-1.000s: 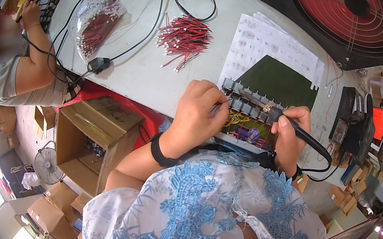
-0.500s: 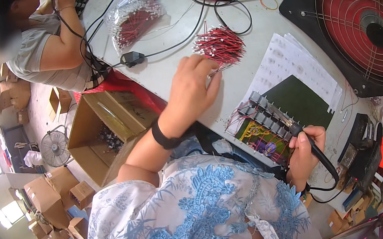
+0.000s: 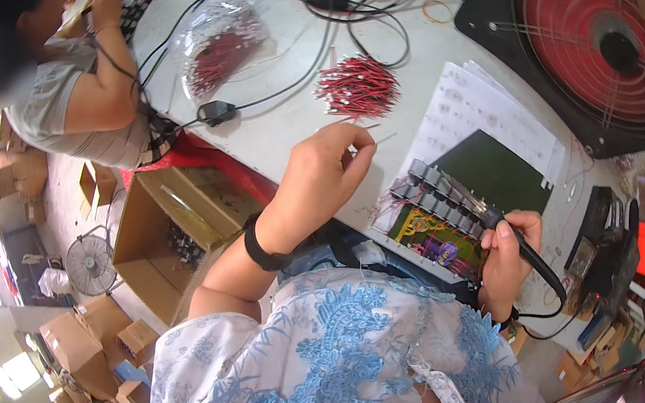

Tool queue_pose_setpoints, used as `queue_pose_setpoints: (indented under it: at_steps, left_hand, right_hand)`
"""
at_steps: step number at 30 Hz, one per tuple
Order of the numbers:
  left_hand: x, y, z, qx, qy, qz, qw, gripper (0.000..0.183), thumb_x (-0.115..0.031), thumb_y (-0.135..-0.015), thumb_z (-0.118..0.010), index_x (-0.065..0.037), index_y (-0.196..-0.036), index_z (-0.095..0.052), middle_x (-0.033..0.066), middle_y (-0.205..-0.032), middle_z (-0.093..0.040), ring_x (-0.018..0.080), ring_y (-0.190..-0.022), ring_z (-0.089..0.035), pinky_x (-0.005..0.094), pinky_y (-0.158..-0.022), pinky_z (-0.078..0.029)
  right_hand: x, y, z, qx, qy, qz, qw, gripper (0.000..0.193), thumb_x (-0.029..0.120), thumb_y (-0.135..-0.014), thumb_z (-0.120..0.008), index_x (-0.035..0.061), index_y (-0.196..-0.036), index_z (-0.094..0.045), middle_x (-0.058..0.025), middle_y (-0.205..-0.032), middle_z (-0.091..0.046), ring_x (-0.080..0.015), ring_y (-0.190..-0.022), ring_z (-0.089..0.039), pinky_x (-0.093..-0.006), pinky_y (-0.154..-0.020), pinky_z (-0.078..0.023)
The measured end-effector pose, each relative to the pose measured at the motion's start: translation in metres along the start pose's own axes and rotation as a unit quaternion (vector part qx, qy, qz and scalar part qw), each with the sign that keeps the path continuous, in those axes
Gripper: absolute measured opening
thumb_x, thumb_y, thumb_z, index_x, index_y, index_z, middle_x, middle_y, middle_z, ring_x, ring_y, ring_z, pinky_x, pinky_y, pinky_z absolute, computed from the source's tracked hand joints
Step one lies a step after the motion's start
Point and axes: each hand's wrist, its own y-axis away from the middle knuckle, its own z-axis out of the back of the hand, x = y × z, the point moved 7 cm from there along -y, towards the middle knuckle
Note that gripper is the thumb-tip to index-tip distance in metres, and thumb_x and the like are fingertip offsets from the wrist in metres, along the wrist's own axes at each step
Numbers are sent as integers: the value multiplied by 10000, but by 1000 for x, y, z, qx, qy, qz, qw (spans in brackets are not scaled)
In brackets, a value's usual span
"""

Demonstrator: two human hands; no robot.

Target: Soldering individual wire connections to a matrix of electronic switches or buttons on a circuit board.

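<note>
My left hand (image 3: 331, 165) is closed in a pinch, thumb against forefinger, just on the near side of a bundle of short red wires (image 3: 358, 87) with white ends. A thin wire (image 3: 386, 139) sticks out from its fingertips. My right hand (image 3: 511, 255) is wrapped round the black handle of a soldering iron (image 3: 529, 248), whose tip points up and left over a row of grey block-shaped parts (image 3: 447, 199). Below that row lies a green circuit board (image 3: 438, 251) with yellow, red and purple coils and wires. The iron's tip is hard to make out against the parts.
Printed sheets (image 3: 453, 105) and a dark green board (image 3: 495, 169) lie beyond the parts. A large black fan (image 3: 614, 49) stands at the right. Black cables cross the table near a bag of wires (image 3: 223, 50). A cardboard box (image 3: 152, 250) stands left; a co-worker (image 3: 88, 90) sits far left.
My left hand has drawn back from the red wire bundle toward me, a thin wire now showing at its fingertips. My right hand keeps the soldering iron in about the same place.
</note>
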Motion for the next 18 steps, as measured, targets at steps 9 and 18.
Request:
queue_pose_setpoints:
  at_steps: [9, 18]
  left_hand:
    - [-26, 12, -26, 43, -9, -144, 989, 222, 107, -794, -608, 1, -985, -648, 109, -983, -630, 240, -810, -649, 301, -671, -524]
    - [-23, 21, -51, 82, 52, -64, 993, 140, 14, -788, -714, -7, -925, -694, 76, -811, -648, 153, -616, -594, 257, -558, -473]
  right_hand:
    - [6, 2, 15, 3, 7, 9, 1000, 152, 4, -846, -577, 21, -949, -467, -60, -833, -483, -98, -635, -510, -229, -602, -438]
    - [5, 7, 13, 47, 19, 6, 999, 164, -18, -847, -573, 20, -957, -458, -58, -816, -487, -93, -638, -510, -256, -683, -481]
